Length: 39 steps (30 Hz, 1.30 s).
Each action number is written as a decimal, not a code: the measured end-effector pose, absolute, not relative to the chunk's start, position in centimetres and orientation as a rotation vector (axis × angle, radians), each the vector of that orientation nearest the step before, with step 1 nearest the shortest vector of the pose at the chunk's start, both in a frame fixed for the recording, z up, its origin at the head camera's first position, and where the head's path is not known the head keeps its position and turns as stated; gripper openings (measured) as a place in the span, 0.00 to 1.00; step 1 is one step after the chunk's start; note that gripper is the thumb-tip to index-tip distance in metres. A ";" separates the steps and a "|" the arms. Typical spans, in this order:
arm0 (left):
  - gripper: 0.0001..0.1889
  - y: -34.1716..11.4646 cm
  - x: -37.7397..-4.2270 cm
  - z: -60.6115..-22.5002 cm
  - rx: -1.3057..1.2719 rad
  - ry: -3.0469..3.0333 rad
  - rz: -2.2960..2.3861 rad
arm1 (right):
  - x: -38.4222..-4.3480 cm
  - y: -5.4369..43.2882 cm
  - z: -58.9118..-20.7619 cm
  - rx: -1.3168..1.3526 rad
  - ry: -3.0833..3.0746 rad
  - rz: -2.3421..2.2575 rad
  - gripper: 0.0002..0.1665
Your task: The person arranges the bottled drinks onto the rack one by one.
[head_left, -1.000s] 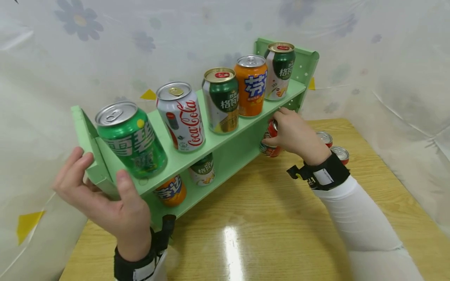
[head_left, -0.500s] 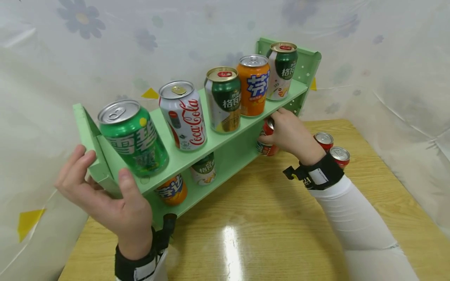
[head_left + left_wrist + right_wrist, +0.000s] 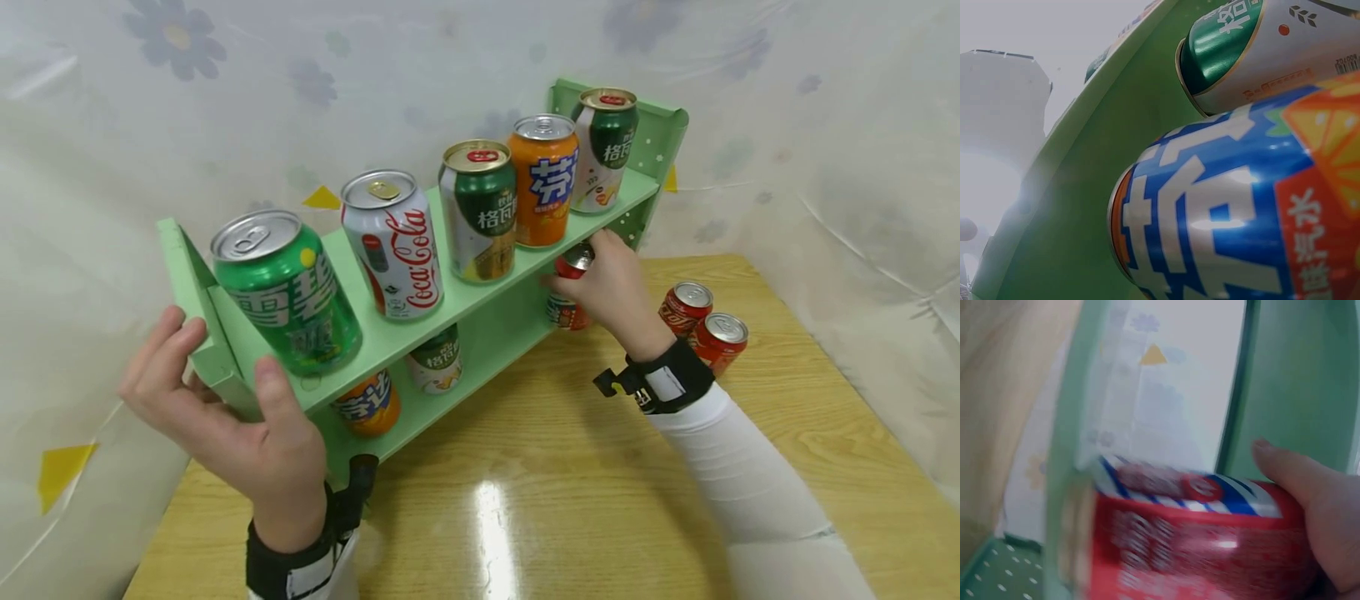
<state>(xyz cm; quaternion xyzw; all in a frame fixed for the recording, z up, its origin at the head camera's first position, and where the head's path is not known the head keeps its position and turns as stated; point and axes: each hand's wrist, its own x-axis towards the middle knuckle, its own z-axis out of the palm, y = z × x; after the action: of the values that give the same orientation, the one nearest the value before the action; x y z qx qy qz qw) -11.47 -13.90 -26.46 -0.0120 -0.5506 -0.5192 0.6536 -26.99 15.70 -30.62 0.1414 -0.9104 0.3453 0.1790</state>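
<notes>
A light green two-tier rack (image 3: 487,321) stands slanted across the table. At its lower tier's right end, my right hand (image 3: 615,292) grips a red drink can (image 3: 566,312) from above, fingertips hidden. In the right wrist view the thumb lies by the can's end (image 3: 1222,544), which shows blue and white stripes. My left hand (image 3: 232,433) rests against the rack's left end panel, thumb extended along the front and fingers loosely bent outside. Closest to it on the top tier is a green Sprite can (image 3: 292,300); below, an orange Fanta can (image 3: 371,404) stands.
Along the top tier also stand a white Coca-Cola can (image 3: 393,250), two green-and-white cans, one at the middle (image 3: 480,212), and an orange Fanta can (image 3: 543,183). Another green-and-white can (image 3: 437,358) is below. Two red cans (image 3: 718,342) stand on the wooden table (image 3: 570,483), right.
My right hand has shifted slightly left with the red can along the lower tier. More of the two red cans on the table shows now. The left hand has stayed at the panel.
</notes>
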 end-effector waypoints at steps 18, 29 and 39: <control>0.20 -13.9 -11.5 -26.5 -0.020 -1.254 -1.166 | -28.3 14.1 -32.6 0.266 -2.361 1.191 0.40; 0.21 -13.8 -11.4 -26.3 -0.013 -1.245 -1.168 | -29.2 13.1 -32.6 0.304 -2.350 1.175 0.43; 0.21 -13.8 -11.4 -26.4 -0.014 -1.254 -1.162 | -29.3 13.1 -33.0 0.322 -2.328 1.187 0.45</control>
<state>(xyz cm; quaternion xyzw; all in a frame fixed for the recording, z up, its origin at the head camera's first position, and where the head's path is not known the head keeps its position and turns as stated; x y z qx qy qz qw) -11.37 -13.82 -26.41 -0.0060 -0.5535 -0.5129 0.6562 -29.29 13.11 -32.97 0.1185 -0.8557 0.4362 0.2519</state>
